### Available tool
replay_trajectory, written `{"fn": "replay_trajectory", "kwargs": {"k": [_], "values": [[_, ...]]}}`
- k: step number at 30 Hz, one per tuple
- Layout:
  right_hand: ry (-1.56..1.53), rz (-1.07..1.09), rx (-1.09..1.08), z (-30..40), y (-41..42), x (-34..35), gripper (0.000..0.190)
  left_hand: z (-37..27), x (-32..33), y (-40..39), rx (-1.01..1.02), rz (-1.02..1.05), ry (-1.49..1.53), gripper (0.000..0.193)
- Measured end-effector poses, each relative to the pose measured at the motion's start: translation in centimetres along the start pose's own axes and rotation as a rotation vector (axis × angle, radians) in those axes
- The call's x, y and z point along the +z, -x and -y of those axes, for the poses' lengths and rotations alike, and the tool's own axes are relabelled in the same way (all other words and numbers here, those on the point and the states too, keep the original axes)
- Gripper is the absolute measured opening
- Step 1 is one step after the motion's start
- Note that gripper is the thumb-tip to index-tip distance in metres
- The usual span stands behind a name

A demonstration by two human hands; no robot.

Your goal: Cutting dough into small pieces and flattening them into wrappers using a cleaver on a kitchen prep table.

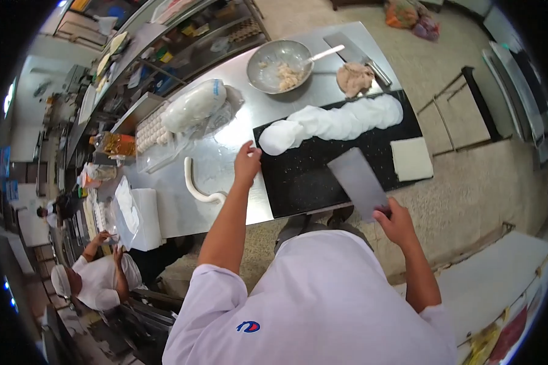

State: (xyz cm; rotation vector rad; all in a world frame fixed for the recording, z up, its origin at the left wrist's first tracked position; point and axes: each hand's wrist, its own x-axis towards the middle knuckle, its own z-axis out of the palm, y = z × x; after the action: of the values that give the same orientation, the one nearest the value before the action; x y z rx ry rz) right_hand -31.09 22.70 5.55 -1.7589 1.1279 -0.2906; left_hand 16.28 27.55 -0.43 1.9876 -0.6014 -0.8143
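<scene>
My right hand [398,222] grips a wide, flat metal cleaver [358,180] by its near end, with the blade over the front of a black speckled board [301,182]. Empty and half curled, my left hand [248,163] hovers by the board's left edge. Close to its fingertips starts a long overlapping row of thin white dough rounds [338,122], laid along the back of the board. A folded cream cloth [412,159] lies at the board's right end. Left of my left forearm, a curved white dough rope [193,185] rests on the steel table [173,219].
Behind the board stand a metal bowl [260,77] with pale filling, a second cleaver [345,45] and a brownish lump [354,78]. Farther left are a tray of dough pieces [151,130], a plastic-wrapped white mass [196,104] and an oil bottle [118,145]. Another person [105,278] works at left.
</scene>
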Motion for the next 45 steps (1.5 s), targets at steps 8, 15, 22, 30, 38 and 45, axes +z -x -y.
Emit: {"fn": "replay_trajectory", "kwargs": {"k": [8,15,22,30,38,45], "values": [[-0.793,-0.371,0.118,-7.1,-1.7,-0.3,0.028,3.1,-1.1,10.0,0.14,0.105,-0.229,0.027],[-0.977,-0.434,0.523,-6.4,-2.6,1.4,0.025,4.0,-8.5,12.8,0.143,-0.153,-0.878,0.045],[-0.74,-0.229,0.349,1.2,-0.7,8.3,0.025,11.8,-10.7,12.3,0.353,-0.128,-0.766,0.038],[0.429,0.026,-0.311,14.4,-0.7,23.6,0.016,14.6,-14.9,10.9,0.552,-0.208,-0.378,0.028],[0.838,0.384,-0.102,22.0,-1.0,32.2,0.016,16.1,-17.5,11.5,0.565,-0.043,-0.375,0.024],[0.744,0.272,0.006,17.5,0.6,29.3,0.017,15.1,-18.3,10.0,0.426,0.149,-0.334,0.027]]}}
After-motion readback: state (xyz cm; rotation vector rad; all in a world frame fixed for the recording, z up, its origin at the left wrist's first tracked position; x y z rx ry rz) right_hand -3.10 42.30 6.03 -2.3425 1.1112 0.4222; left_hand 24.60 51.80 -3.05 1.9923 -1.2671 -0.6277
